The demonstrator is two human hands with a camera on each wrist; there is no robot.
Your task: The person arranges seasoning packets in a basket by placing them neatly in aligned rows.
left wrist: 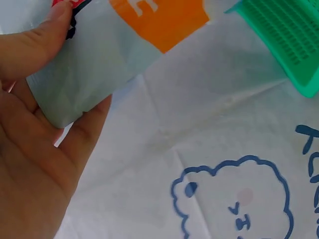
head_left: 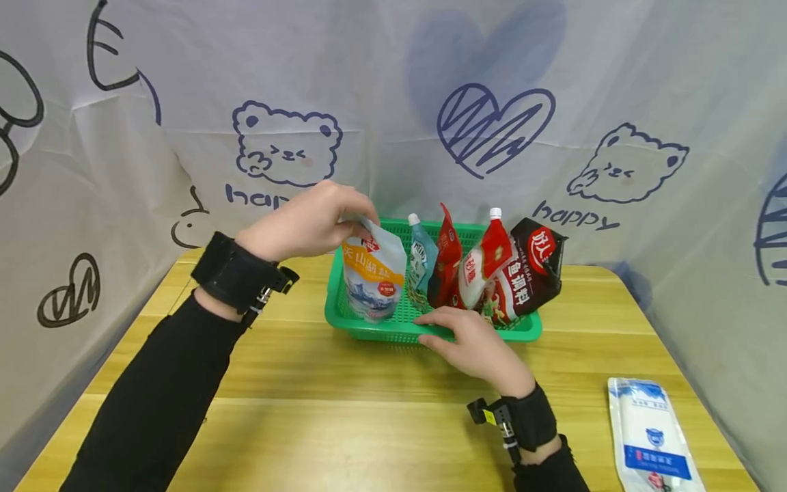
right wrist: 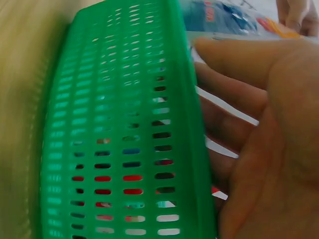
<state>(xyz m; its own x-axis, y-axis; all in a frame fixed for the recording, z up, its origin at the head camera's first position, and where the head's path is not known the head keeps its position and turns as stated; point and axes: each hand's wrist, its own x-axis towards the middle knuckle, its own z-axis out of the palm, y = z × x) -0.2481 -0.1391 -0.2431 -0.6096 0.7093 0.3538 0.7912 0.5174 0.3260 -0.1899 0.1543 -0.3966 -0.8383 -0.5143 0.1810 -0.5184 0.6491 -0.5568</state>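
My left hand [head_left: 313, 219] pinches the top corner of a white, orange and blue salt pouch [head_left: 373, 277], thumb on the printed front and fingers behind. The pouch stands nearly upright at the left end of a green plastic basket [head_left: 369, 331], its lower part inside the rim. At the basket's front rim, my right hand [head_left: 473, 342] holds on, fingers over the inner side and thumb outside. In the right wrist view, the fingers [right wrist: 232, 94] pass behind the rim. Right of the salt pouch stands a light-blue spouted pouch [head_left: 423, 263].
Farther right in the basket lean a dark-red packet [head_left: 447, 260], a red-and-white capped pouch [head_left: 482, 266] and a black-and-red seasoning bag [head_left: 525, 273]. A flat white-and-blue packet [head_left: 654, 437] lies on the wooden table [head_left: 320, 417] at right. White drawn-on cloth [head_left: 393, 89] hangs behind.
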